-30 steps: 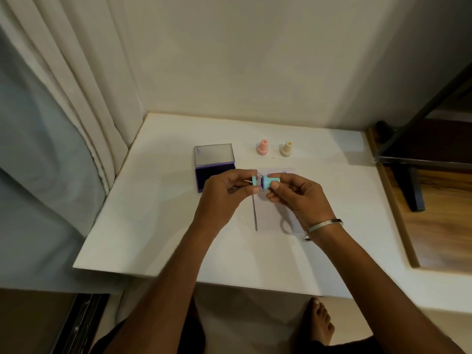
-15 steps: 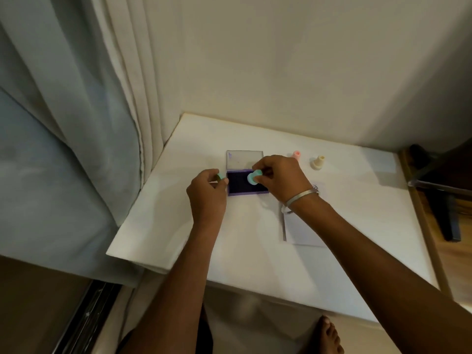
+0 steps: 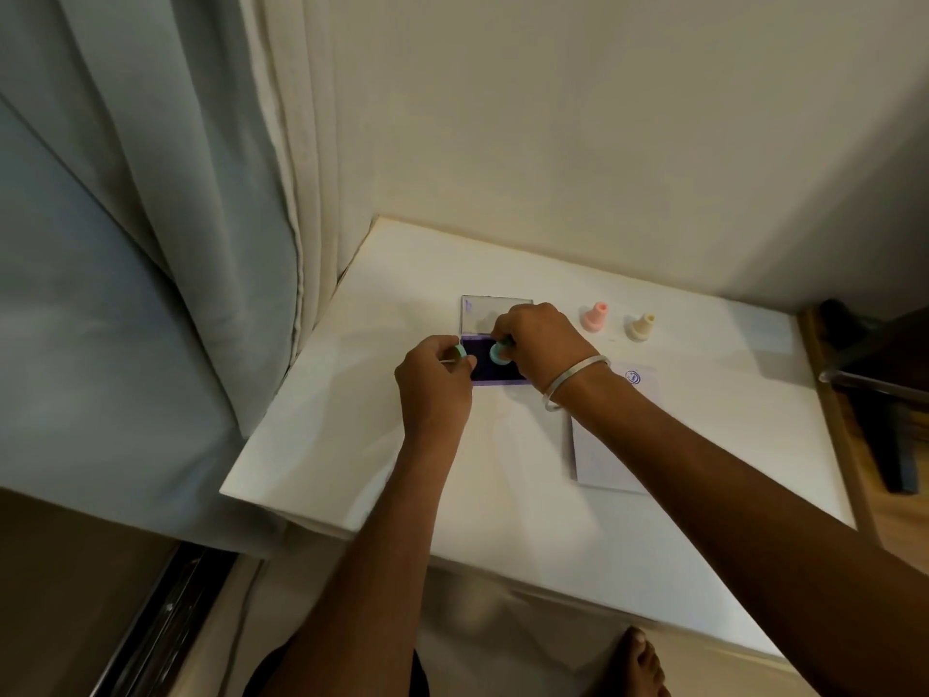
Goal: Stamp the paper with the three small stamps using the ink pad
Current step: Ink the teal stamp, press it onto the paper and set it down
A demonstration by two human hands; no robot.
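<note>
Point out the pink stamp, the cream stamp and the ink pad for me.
pink stamp (image 3: 594,318), head view, on its flared body.
cream stamp (image 3: 640,328), head view, on its lower body.
ink pad (image 3: 481,367), head view, on the dark inked surface left of the teal stamp.

White rectangular tabletop (image 3: 352,445) pushed into a corner against a plain cream painted wall (image 3: 603,143). Pale grey-white pleated curtain (image 3: 151,218) hangs along the left side, down past the table edge. Brown wooden surface (image 3: 854,470) just beside the table on the right, dark metal stand leg (image 3: 890,445) on it. Shiny metal rail (image 3: 166,621) at floor level bottom left. Soft, warm, even lighting.
</note>
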